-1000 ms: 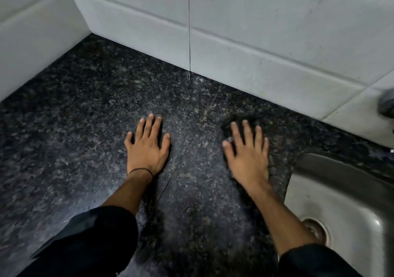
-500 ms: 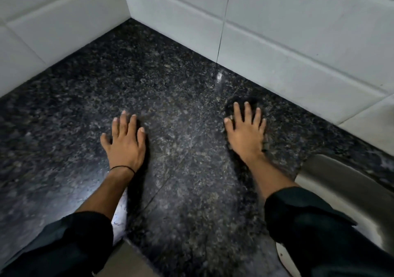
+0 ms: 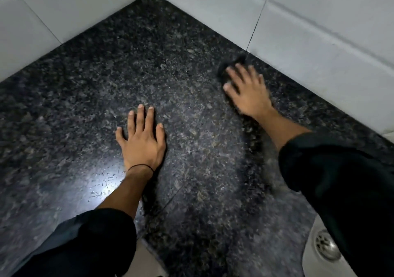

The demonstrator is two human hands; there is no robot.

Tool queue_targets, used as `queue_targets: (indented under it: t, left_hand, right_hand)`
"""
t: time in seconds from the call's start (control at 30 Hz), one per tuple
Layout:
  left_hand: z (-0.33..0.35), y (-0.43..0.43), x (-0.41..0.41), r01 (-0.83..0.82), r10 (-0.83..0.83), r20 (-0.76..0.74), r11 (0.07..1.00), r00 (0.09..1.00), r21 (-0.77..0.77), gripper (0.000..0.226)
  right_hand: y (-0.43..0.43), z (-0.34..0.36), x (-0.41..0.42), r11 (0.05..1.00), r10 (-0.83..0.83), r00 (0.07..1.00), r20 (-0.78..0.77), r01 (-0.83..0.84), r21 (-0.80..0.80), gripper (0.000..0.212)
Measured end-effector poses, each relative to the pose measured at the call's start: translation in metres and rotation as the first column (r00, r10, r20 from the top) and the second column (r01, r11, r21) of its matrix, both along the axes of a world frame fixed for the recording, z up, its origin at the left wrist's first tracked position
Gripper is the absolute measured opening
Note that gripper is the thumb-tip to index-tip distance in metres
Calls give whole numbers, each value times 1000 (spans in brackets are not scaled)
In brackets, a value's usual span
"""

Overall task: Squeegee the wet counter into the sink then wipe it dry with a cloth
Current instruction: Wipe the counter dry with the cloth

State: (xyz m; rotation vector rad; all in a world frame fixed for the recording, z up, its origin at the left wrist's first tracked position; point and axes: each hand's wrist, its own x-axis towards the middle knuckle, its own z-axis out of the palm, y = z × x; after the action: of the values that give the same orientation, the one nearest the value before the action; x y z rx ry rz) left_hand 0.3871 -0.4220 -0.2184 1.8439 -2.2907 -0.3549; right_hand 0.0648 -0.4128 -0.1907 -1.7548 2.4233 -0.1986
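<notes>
The left hand [image 3: 142, 142] lies flat on the dark counter [image 3: 89, 89]. Far right, near the tiled wall [image 3: 319, 20], the right hand [image 3: 248, 91] presses a dark cloth [image 3: 227, 68].

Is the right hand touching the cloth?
Touching. The head view shows the right hand spread flat on the dark cloth, which sticks out from under the fingertips on the counter near the wall.
</notes>
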Motion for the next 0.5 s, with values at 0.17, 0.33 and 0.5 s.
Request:
queue_targets:
  t: [0.17, 0.33, 0.5]
  left_hand:
    - [1, -1, 1, 5, -5, -19, 1000, 1000, 7, 55]
    - [5, -1, 2, 8, -8, -29, 1000, 1000, 11, 53]
    - [6, -1, 4, 23, -22, -33, 999, 999, 23, 53]
  right_hand:
    - [-39, -1, 90, 995, -96, 994, 47, 96, 1, 63]
    - [51, -12, 159, 902, 431, 902, -27, -431, -17, 60]
    - [100, -5, 36, 920, 392, 916, -81, -392, 23, 60]
